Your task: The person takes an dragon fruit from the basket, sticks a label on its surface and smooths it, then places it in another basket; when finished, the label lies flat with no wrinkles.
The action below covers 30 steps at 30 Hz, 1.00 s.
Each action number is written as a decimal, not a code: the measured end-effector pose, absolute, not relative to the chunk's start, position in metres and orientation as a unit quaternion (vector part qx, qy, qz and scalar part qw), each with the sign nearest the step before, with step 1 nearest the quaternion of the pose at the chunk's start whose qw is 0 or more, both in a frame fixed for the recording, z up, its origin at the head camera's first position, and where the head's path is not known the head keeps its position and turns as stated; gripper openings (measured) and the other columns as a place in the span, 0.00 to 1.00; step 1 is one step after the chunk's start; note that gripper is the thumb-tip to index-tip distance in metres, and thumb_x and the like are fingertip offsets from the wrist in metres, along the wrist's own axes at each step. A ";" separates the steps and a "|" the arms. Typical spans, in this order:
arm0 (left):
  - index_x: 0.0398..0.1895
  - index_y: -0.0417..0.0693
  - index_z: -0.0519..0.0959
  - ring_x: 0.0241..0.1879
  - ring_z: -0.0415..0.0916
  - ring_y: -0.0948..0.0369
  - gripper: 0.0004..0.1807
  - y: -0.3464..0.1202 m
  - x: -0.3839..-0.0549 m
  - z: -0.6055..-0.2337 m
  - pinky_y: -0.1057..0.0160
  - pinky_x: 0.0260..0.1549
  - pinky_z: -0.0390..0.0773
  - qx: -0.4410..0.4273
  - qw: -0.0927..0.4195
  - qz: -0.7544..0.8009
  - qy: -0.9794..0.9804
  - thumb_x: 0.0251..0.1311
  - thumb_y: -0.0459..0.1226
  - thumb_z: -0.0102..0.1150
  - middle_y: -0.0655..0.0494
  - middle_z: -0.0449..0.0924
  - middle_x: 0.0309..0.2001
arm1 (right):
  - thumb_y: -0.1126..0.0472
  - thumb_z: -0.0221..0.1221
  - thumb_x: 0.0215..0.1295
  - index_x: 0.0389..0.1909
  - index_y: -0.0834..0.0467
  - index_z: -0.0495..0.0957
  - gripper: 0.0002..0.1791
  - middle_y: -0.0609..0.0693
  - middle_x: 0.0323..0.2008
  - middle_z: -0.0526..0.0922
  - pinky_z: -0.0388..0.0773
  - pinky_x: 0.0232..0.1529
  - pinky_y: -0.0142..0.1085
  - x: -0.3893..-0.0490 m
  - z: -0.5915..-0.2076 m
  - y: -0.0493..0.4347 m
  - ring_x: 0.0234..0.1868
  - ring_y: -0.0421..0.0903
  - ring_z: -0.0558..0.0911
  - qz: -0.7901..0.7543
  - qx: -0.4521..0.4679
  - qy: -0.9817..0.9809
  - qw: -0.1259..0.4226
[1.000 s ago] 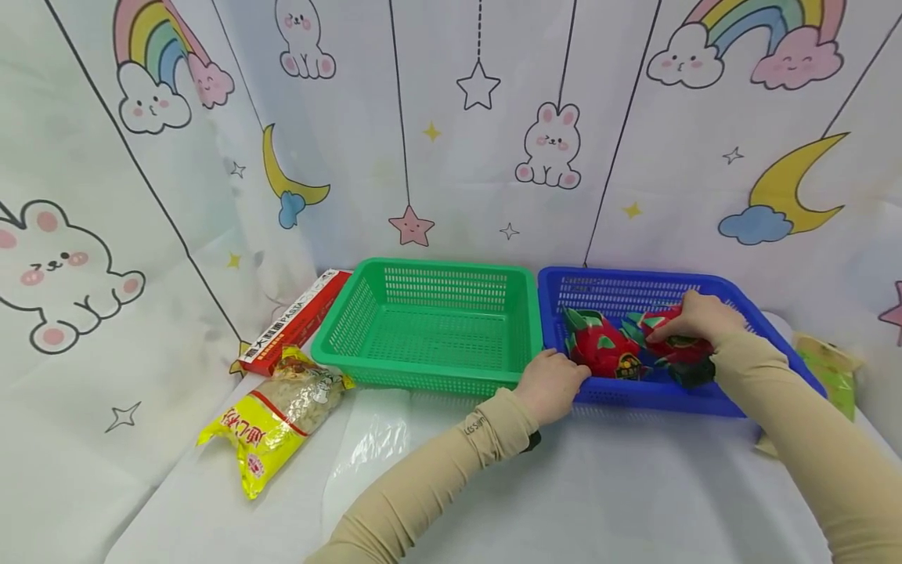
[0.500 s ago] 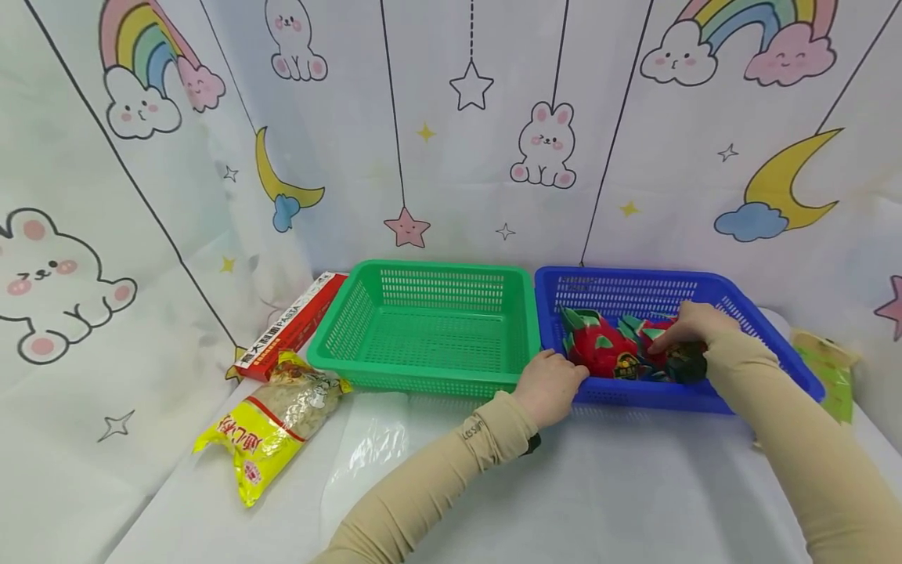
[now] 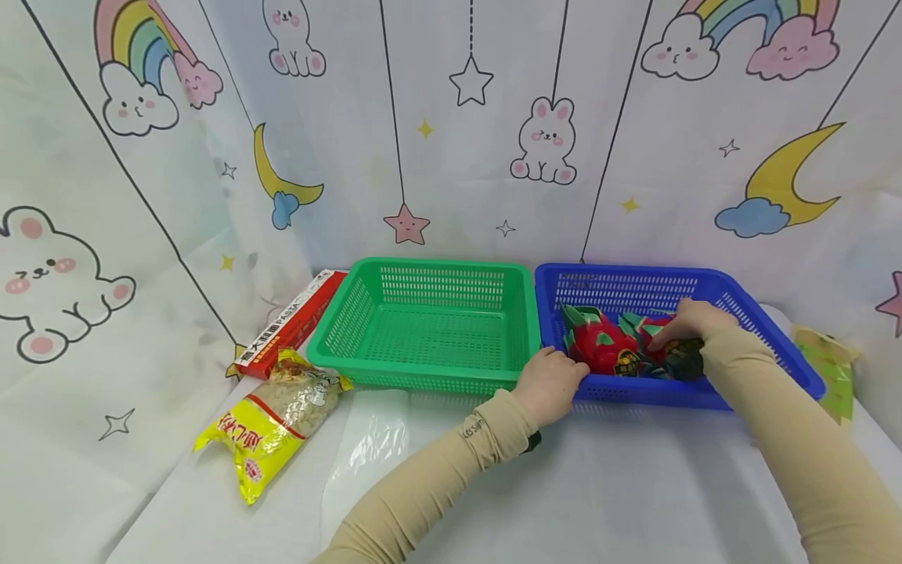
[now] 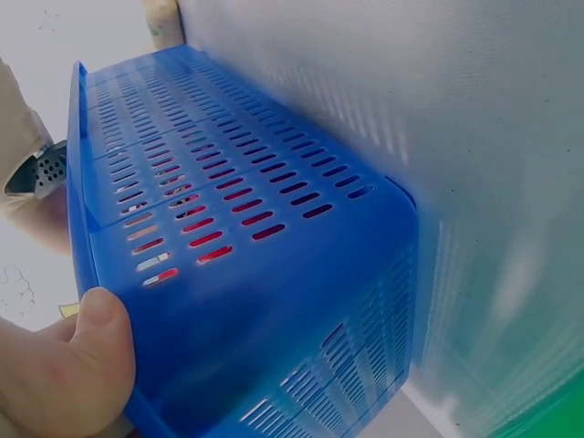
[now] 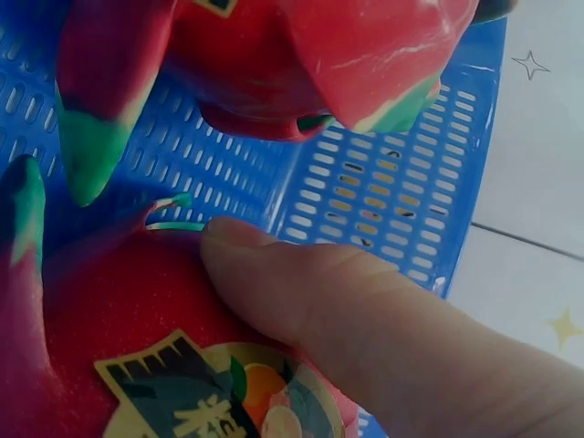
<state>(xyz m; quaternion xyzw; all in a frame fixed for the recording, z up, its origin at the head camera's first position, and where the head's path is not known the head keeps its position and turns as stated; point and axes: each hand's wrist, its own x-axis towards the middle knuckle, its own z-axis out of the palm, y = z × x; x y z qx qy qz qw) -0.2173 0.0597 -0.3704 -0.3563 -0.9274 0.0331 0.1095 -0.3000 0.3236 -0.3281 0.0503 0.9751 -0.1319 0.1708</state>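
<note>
Two red dragon fruits with green-tipped scales lie in the blue basket (image 3: 634,271). My left hand (image 3: 551,385) grips the basket's front-left corner. In the left wrist view its thumb (image 4: 102,319) presses the outside of the rim. Inside the basket, my right hand (image 3: 694,323) holds the right-hand dragon fruit (image 5: 137,292) from above and hides much of it. In the right wrist view the thumb (image 5: 274,283) lies along this fruit, beside its dark-and-gold label. The other dragon fruit (image 3: 601,347) sits close to its left.
A green basket (image 3: 423,376) with nothing in it stands left of the blue one. Further left are a red-and-white pasta box (image 3: 282,329) and a yellow bag of pasta (image 3: 271,427). A green packet (image 3: 826,368) lies right of the blue basket. A patterned curtain (image 3: 451,157) hangs behind.
My right hand has shifted the dragon fruit it holds slightly left, closer to the other one, then stays nearly still. My left hand keeps its grip on the basket. The head view has turned slightly.
</note>
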 end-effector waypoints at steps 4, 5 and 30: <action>0.48 0.60 0.79 0.44 0.77 0.67 0.14 0.060 -0.217 -0.370 0.68 0.54 0.69 -0.355 0.109 0.033 -0.928 0.59 0.40 0.58 0.67 0.83 0.41 | 0.40 0.65 0.46 0.52 0.81 0.55 0.52 0.77 0.47 0.65 0.69 0.48 0.60 -0.301 -0.328 0.325 0.46 0.69 0.67 -0.125 0.053 0.974 0.183; 0.48 0.60 0.79 0.44 0.77 0.67 0.14 0.060 -0.217 -0.370 0.68 0.54 0.70 -0.356 0.109 0.033 -0.928 0.58 0.40 0.58 0.67 0.83 0.41 | 0.40 0.65 0.47 0.52 0.81 0.54 0.53 0.78 0.48 0.64 0.69 0.49 0.60 -0.301 -0.328 0.326 0.47 0.69 0.67 -0.122 0.051 0.973 0.188; 0.49 0.58 0.79 0.45 0.77 0.66 0.14 0.059 -0.216 -0.371 0.68 0.54 0.70 -0.360 0.115 0.026 -0.925 0.58 0.40 0.58 0.65 0.83 0.42 | 0.42 0.61 0.54 0.49 0.77 0.67 0.40 0.74 0.45 0.73 0.76 0.41 0.54 -0.296 -0.317 0.313 0.45 0.66 0.73 -0.141 0.000 0.980 0.143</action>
